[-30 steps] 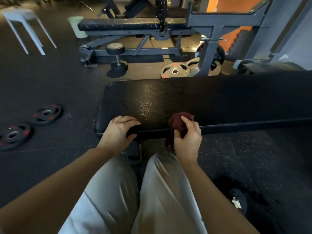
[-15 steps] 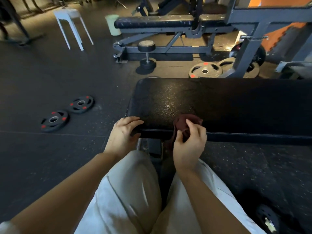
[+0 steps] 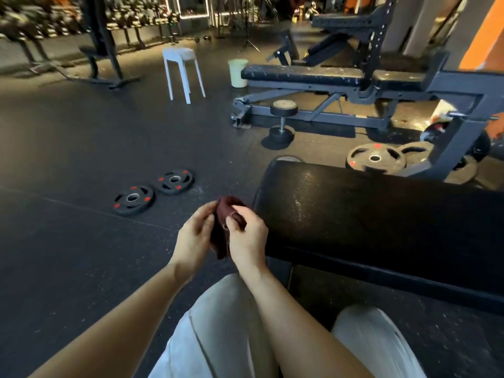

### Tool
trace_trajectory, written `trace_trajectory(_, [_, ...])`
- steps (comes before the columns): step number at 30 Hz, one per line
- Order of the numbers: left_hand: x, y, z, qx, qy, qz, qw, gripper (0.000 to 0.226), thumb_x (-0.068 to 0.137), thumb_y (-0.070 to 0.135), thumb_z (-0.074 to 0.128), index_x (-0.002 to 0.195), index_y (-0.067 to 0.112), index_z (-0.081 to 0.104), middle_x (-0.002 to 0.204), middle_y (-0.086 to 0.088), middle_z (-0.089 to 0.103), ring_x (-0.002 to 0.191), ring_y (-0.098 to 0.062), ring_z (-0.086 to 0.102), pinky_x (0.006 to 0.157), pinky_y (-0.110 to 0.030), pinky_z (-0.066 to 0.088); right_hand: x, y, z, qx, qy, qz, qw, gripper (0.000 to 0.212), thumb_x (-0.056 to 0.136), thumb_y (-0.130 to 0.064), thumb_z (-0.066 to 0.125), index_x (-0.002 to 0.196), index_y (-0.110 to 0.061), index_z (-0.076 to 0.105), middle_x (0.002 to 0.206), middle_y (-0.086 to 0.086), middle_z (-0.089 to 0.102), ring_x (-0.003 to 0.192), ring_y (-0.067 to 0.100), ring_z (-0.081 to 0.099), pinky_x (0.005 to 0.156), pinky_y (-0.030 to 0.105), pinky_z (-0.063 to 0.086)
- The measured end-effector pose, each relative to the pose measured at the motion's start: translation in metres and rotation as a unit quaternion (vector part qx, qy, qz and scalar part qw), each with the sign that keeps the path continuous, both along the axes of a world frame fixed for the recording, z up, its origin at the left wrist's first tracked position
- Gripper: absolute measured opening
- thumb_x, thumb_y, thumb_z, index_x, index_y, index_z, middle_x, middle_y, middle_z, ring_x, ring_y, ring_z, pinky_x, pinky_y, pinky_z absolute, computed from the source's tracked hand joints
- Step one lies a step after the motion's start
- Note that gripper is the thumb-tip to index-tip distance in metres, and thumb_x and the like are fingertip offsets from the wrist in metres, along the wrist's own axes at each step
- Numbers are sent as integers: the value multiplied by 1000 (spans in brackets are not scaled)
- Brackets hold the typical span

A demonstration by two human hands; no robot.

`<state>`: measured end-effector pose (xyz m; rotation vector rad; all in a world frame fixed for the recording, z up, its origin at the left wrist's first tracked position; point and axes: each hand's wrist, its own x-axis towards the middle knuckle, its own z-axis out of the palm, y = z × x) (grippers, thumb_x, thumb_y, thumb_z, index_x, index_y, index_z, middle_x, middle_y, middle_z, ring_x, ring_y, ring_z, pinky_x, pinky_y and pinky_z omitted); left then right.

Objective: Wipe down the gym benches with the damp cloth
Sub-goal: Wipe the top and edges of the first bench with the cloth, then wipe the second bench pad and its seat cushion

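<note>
At about ten o'clock from the hands, two small weight plates [image 3: 154,189] lie flat on the rubber floor [image 3: 68,159], out of the way of the work. Just below the centre of the view, the left hand [image 3: 192,237] and the right hand [image 3: 246,237] are drawn close together, both pinching the dark red cloth [image 3: 222,227] between them; it hangs bunched in the air, off the pad, most likely being refolded to turn up a fresh face. At three o'clock from the hands the near bench [image 3: 381,214] shows a wet sheen on its left end, which suggests that part is already wiped. At one o'clock, well apart, a second bench [image 3: 302,73] stands with a pale bucket [image 3: 237,72] at its left end and a white stool [image 3: 181,72] further left.

Half a second ago the left hand rested on the pad's edge and the right hand pressed the cloth on the pad; now both have lifted clear and meet on the cloth.
</note>
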<state>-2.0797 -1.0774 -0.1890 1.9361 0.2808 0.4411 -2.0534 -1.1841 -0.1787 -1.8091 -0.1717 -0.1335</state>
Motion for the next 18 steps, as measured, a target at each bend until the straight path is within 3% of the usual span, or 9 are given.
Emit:
trace_trajectory(2, [2, 14, 15, -115, -35, 6, 993, 32, 100, 7, 47, 125, 24, 56, 102, -5, 70, 93, -14, 65, 84, -27, 51, 11, 15, 12, 29, -12, 42, 999, 25, 88, -6, 60, 112, -9, 70, 109, 6, 71, 100, 16, 62, 92, 22, 45])
trace_trajectory(4, [10, 29, 27, -149, -54, 33, 987, 35, 95, 7, 56, 128, 20, 53, 98, -8, 70, 88, -14, 66, 81, -26, 52, 27, 28, 22, 54, -3, 76, 996, 20, 89, -7, 59, 104, -12, 70, 102, 4, 72, 95, 15, 63, 91, 30, 49])
trace_trajectory(6, [25, 44, 35, -152, -60, 51, 985, 35, 90, 3, 62, 124, 13, 57, 95, -6, 71, 87, -11, 68, 81, -23, 52, 51, 33, 24, 65, 9, 88, 994, 17, 89, -6, 58, 94, -19, 69, 95, 1, 71, 91, 16, 65, 89, 36, 52])
trace_trajectory(9, [59, 60, 39, -132, -58, 53, 988, 24, 91, -2, 59, 113, 2, 65, 98, -6, 74, 89, -13, 69, 86, -28, 52, 96, 30, 23, 37, 0, 65, 997, 16, 89, -8, 59, 95, -18, 71, 96, -1, 72, 93, 17, 66, 90, 41, 52])
trace_trajectory(12, [105, 76, 36, -118, -51, 79, 989, 16, 93, 2, 58, 98, 10, 70, 86, 2, 73, 78, -9, 66, 81, -30, 50, 147, 25, 25, 24, -15, 53, 998, 17, 90, -9, 59, 96, -18, 72, 95, -6, 72, 93, 13, 65, 91, 37, 52])
trace_trajectory(15, [158, 96, 37, -120, -37, 94, 988, 19, 96, 7, 55, 86, 19, 67, 74, 2, 69, 69, -19, 61, 69, -42, 48, 194, 31, 31, -1, -12, 57, 998, 19, 92, -8, 58, 99, -18, 73, 93, -9, 69, 92, 9, 63, 90, 29, 51])
trace_trajectory(18, [200, 104, 47, -130, -20, 126, 983, 15, 98, 8, 49, 88, 15, 58, 82, -2, 65, 78, -18, 59, 69, -32, 49, 236, 51, 38, 3, 41, 43, 998, 20, 92, -8, 58, 101, -20, 72, 100, -5, 70, 97, 14, 64, 93, 38, 52])
